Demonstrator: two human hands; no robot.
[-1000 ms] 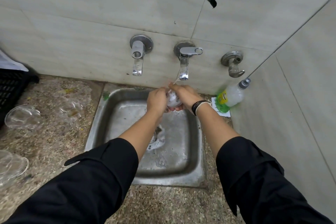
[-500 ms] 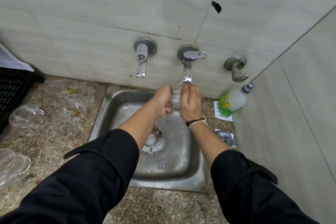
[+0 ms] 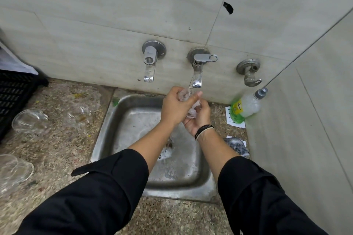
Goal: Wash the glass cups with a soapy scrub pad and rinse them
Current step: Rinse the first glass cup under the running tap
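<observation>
Head view, both hands [image 3: 186, 108] gripping glass cup [image 3: 188, 100], tilted under tap [image 3: 197, 74]

Sink basin [image 3: 122, 126] open at left — middle tap [image 3: 196, 74] crowds above.

Evenly and softly lit from overhead, without hard shadows. Dull glare on the steel sink [image 3: 118, 120] and middle tap [image 3: 197, 77]. Strong wide-angle bending toward the edges. Slightly soft at the hands, sharper elsewhere.
</observation>
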